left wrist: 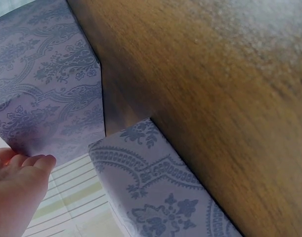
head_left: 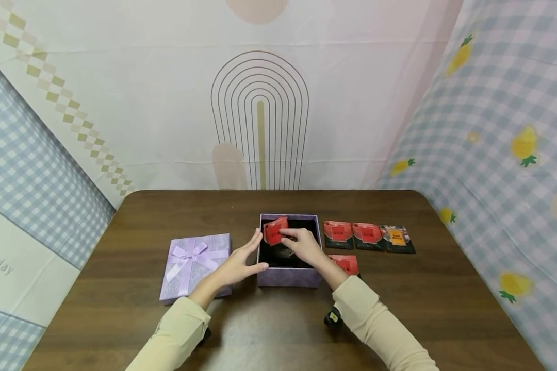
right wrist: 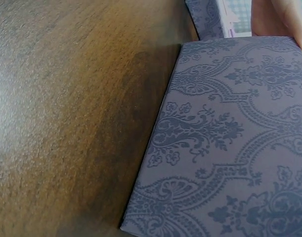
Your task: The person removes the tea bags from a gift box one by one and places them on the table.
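Observation:
A purple patterned gift box (head_left: 289, 277) with a black inside stands on the table. My right hand (head_left: 305, 248) reaches into it from the right and pinches a red sachet (head_left: 272, 232), tilted at the box's back left. My left hand (head_left: 243, 259) touches the box's left wall, fingers extended and thumb by the front corner. In the left wrist view the fingertips (left wrist: 39, 162) lie along the box's edge. The right wrist view has the box wall (right wrist: 230, 138) large, with the left hand (right wrist: 277, 19) behind it; the right hand is out of that view.
Left of the box lies its purple lid (head_left: 182, 283) with a ribbon bow. Two red-and-black sachets (head_left: 339, 234) and one with an orange label (head_left: 397, 238) lie in a row at the right. Another red sachet (head_left: 345, 264) is partly behind the right forearm.

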Tool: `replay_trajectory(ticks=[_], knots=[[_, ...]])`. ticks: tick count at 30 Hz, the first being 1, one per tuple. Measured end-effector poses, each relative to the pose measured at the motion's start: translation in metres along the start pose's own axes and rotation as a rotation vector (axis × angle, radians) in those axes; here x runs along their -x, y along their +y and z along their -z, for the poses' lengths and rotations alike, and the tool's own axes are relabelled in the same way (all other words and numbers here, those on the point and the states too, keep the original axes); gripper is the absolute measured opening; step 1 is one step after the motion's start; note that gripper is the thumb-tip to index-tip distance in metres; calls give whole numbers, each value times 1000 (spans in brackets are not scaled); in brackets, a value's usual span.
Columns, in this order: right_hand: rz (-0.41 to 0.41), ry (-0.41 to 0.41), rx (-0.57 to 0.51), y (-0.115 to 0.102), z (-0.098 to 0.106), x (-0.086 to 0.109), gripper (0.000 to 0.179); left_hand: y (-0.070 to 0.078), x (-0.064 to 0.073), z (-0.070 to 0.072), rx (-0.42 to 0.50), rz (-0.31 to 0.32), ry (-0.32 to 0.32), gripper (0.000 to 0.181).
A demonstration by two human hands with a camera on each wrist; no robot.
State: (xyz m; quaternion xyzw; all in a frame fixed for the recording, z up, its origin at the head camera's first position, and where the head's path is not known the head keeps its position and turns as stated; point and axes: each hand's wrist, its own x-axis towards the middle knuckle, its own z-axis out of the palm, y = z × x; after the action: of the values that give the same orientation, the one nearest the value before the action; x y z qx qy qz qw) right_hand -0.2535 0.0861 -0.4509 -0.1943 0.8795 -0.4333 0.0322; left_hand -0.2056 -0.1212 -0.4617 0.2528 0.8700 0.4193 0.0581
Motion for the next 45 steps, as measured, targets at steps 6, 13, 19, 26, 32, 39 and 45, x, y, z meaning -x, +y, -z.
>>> replay_trajectory(ticks=[6,13,19,26,32,39,45], knots=[[-5,-41,-89,-1,4,4,38,-2,1,-1,11,10,-4,77],[-5,-69,-152,-9,19,13,43,-3,2,-1,-1,11,1,77],[-46,-63,-224,-8,29,21,47,-1,3,0,-10,9,7,77],[-17,-12,-330,5,41,31,50,-1,2,-1,-16,7,4,78],[-66,36,-369,16,55,43,48,-1,1,-1,-26,-3,19,78],[-120,77,-432,27,71,61,49,-1,1,-1,-33,-3,26,78],[-83,121,-486,39,84,73,51,-1,0,-1,-28,1,24,79]])
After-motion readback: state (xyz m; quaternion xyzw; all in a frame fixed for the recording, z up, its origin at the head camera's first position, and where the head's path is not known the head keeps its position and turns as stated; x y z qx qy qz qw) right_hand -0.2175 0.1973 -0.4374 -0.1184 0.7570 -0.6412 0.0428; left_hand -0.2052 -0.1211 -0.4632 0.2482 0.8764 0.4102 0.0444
